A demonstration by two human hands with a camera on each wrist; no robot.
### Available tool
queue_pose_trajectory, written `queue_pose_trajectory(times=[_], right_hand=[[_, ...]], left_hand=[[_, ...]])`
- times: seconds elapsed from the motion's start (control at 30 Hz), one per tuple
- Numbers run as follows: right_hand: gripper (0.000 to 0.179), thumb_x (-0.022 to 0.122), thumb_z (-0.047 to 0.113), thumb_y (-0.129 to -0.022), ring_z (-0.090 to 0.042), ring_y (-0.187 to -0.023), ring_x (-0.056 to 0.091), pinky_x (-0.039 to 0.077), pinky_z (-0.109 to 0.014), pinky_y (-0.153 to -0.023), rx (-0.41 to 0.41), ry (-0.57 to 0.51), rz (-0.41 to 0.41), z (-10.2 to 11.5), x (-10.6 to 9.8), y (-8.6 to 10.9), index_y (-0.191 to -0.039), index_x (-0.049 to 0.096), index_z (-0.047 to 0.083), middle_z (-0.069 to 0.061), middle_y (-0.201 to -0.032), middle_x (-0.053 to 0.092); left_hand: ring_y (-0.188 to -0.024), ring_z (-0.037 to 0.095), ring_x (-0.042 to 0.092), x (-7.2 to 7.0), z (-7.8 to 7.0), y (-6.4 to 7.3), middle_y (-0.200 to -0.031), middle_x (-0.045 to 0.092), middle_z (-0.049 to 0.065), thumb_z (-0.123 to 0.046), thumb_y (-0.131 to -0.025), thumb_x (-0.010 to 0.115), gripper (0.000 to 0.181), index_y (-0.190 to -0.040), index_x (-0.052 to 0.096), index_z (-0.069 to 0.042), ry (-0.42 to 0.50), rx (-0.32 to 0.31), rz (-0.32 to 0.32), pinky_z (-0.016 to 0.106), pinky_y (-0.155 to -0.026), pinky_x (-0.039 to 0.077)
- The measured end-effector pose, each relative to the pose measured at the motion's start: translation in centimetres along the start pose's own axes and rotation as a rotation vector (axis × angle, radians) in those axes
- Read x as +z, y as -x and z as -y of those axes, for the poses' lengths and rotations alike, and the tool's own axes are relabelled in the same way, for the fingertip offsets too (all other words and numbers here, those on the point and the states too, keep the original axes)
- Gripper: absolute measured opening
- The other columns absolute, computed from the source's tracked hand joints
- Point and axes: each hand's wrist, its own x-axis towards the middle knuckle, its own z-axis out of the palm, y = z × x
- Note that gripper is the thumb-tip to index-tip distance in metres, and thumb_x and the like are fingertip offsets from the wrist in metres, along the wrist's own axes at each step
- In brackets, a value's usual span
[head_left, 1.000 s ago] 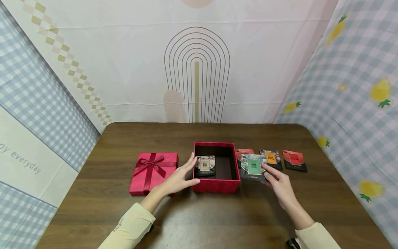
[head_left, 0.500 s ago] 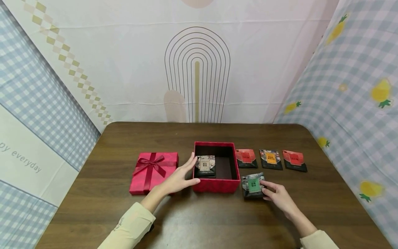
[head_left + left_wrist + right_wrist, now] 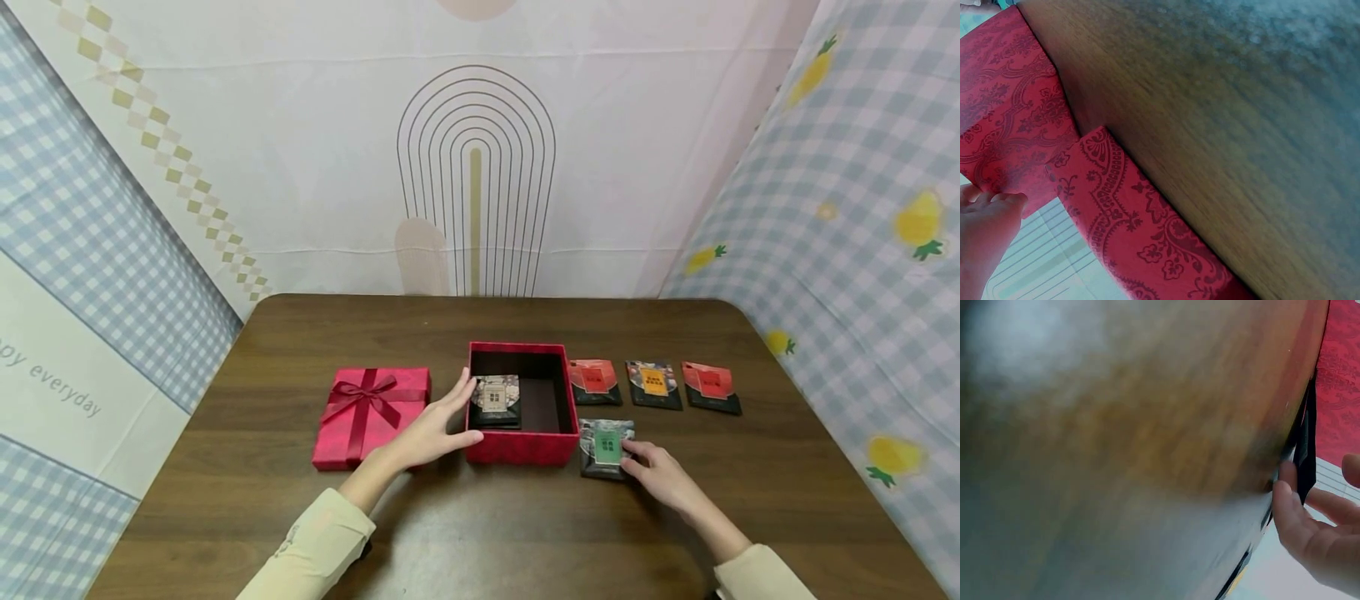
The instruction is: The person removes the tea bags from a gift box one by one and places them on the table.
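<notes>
Steadying the red box (image 3: 522, 450), it seems, with our outstretched left hand (image 3: 433, 432) along its side, we pinch the green packet (image 3: 604, 450) by its edge with our right hand (image 3: 660, 475), just beside the box.

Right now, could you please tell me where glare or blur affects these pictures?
Head view: soft glare on the near tabletop, otherwise fairly sharp; left wrist view: tabletop hazy at upper right, red box clearer; right wrist view: tabletop heavily blurred, whitish glare at upper left, the fingers clearer.
</notes>
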Motion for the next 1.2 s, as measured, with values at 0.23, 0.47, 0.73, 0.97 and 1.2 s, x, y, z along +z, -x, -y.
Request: queue_pose_trajectory(times=[0.23, 0.47, 0.73, 0.97, 1.2], right_hand=[[0.042, 0.048, 0.011, -0.093, -0.048, -0.12, 0.036, 0.032, -0.058, -0.094, -0.027, 0.074, -0.023, 0.3, 0.1, -0.1, -0.127, 0.044, -0.013, -0.034, -0.128, 0.041], [0.034, 0.043, 0.002, -0.091, -0.049, -0.117, 0.039, 0.033, -0.058, -0.093, -0.085, 0.108, -0.066, -0.2, 0.0, -0.4, -0.121, 0.05, -0.014, -0.035, -0.123, 0.045], [0.038, 0.039, 0.003, -0.093, -0.047, -0.121, 0.035, 0.03, -0.058, -0.096, -0.069, 0.069, -0.095, 0.8, -0.8, -0.6, -0.127, 0.043, -0.013, -0.034, -0.129, 0.04], [0.042, 0.039, 0.011, -0.097, -0.044, -0.121, 0.04, 0.034, -0.055, -0.096, -0.122, 0.014, -0.184, 3.4, -1.6, -1.6, -0.134, 0.036, -0.01, -0.031, -0.132, 0.041], [0.044, 0.038, 0.012, -0.099, -0.04, -0.121, 0.041, 0.038, -0.05, -0.094, -0.235, -0.108, -0.247, 5.7, -1.8, -2.7, -0.137, 0.031, -0.008, -0.028, -0.136, 0.039]], left_hand=[[-0.136, 0.026, 0.02, -0.1, -0.1, 0.0, -0.153, 0.0, 0.008, -0.035, -0.087, 0.061, 0.08, -0.147, 0.014, -0.01, 0.008, 0.001, 0.003, 0.044, -0.107, 0.023], [-0.136, 0.026, 0.017, -0.1, -0.1, 0.0, -0.153, -0.003, 0.005, -0.035, -0.087, 0.061, 0.08, -0.147, 0.013, -0.012, 0.023, -0.001, 0.009, 0.045, -0.107, 0.023], [-0.136, 0.026, 0.018, -0.1, 0.0, 0.0, -0.153, -0.003, 0.005, -0.036, -0.087, 0.06, 0.081, -0.147, 0.012, -0.012, 0.025, 0.0, 0.009, 0.045, -0.107, 0.023], [-0.136, 0.027, 0.018, -0.1, 0.1, 0.0, -0.153, -0.001, 0.008, -0.036, -0.087, 0.06, 0.08, -0.147, 0.013, -0.01, 0.024, 0.008, 0.0, 0.046, -0.106, 0.024], [-0.136, 0.027, 0.018, 0.0, 0.1, -0.1, -0.153, -0.001, 0.009, -0.037, -0.087, 0.06, 0.082, -0.147, 0.012, -0.011, 0.02, 0.005, 0.01, 0.046, -0.106, 0.024]])
